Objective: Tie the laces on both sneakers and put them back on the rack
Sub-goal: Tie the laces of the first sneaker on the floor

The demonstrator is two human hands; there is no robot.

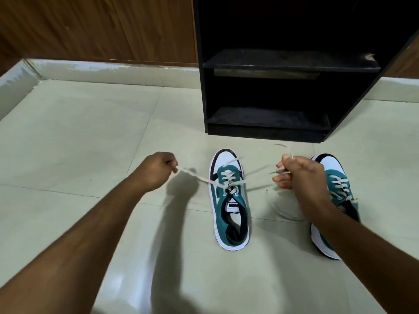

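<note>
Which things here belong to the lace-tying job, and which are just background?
Part of the job:
- middle sneaker, its laces pulled out to both sides
- left hand and right hand, each pinching a lace end
- right-side sneaker, partly behind the right arm
- black rack, shelves bare

Just there:
- tiled floor
- wood wall panel

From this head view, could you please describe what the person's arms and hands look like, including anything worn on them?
Both forearms are bare from the frame's lower edge to the wrists: no sleeves show. The left hand and right hand are bare too, with no gloves. No watch, bracelet or ring is visible on either, though the right hand's fingers are slightly motion-blurred, so a thin ring there cannot be ruled out.
</note>
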